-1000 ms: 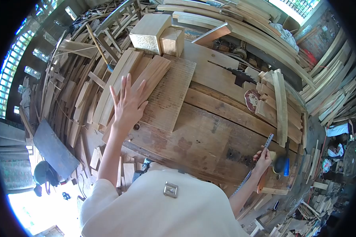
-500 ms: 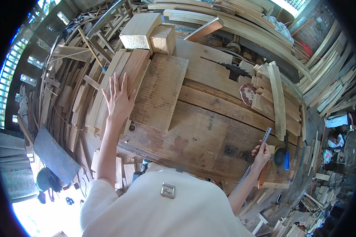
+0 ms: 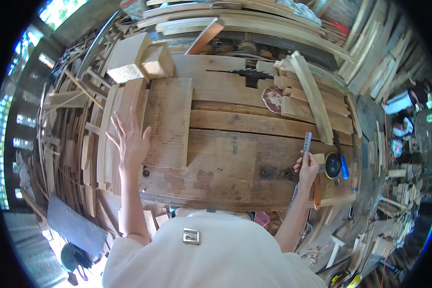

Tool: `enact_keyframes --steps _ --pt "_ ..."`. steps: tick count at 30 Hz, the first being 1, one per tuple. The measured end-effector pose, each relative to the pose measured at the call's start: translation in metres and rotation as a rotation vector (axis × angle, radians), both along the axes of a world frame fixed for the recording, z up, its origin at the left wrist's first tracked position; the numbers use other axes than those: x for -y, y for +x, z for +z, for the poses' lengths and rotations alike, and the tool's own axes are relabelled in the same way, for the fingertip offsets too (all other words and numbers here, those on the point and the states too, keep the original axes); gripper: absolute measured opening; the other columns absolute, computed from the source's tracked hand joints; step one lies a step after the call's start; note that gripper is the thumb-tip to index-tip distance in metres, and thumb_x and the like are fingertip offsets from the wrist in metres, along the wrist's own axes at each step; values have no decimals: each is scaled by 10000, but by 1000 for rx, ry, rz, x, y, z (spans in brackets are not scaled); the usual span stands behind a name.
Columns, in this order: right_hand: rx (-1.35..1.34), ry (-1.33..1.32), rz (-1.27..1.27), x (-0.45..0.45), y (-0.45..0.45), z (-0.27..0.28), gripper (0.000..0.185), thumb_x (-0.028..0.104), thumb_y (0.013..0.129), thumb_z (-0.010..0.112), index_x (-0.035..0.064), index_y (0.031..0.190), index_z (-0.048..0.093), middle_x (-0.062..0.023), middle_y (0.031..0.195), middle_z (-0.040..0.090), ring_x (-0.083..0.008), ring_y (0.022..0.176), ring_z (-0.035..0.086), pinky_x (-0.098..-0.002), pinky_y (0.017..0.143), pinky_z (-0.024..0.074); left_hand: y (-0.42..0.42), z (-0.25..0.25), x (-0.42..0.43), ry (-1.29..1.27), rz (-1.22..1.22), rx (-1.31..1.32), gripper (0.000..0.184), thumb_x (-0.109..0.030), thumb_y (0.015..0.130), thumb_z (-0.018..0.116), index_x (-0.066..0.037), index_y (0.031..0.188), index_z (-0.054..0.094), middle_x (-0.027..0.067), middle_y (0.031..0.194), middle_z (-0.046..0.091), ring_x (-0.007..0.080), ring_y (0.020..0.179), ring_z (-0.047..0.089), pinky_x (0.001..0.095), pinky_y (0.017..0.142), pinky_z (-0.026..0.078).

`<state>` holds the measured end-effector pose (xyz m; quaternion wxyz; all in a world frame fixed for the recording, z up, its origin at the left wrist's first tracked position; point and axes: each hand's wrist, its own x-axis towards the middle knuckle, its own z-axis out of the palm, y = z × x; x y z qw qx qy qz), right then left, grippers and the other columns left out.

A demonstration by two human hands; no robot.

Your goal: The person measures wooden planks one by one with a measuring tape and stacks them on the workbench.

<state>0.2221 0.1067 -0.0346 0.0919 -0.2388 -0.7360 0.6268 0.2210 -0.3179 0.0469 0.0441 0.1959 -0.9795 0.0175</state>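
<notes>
My left hand [image 3: 133,146] has its fingers spread over the near ends of the long planks [image 3: 129,101] at the bench's left; whether it touches them I cannot tell. Just right of it lies a wide board [image 3: 170,120] with rough saw marks across its face. In my right hand [image 3: 306,165] is a narrow metal ruler [image 3: 307,138], gripped with one end sticking up past the fingers and the rest running down along the forearm. Close to that hand are a black round object with a yellow rim [image 3: 332,165], a blue handle [image 3: 344,168] and an orange handle [image 3: 317,192].
Behind the planks stand two thick wood blocks [image 3: 128,56] [image 3: 157,61]. A toothed saw blade [image 3: 252,76] shows through the wooden bench top [image 3: 225,168]. Near it lie a red patterned disc [image 3: 272,99] and stacked cut pieces [image 3: 297,106], with a long strip [image 3: 314,101] across them.
My left hand has lifted or slid back toward me from the planks, fingers still spread. The whole view has turned and shifted. My right hand keeps hold of the ruler.
</notes>
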Motion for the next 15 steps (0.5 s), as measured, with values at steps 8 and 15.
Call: enact_keyframes --steps 8,15 --pt "-26 46 0 4 -1 -2 233 192 883 452 -4 884 580 0 556 491 -55 400 476 -170 340 353 -88 18 -172 381 -995 -178 567 -282 786 540 -124 1285 322 258 1359 95 378 1281 36 554 992 98" --pt "-66 -34 -38 4 2 -2 225 190 884 447 3 888 573 -6 559 492 -61 414 486 -174 347 362 -176 -31 -328 210 -1506 -313 674 -41 673 585 -197 1281 339 122 1400 95 290 1298 83 565 985 172"
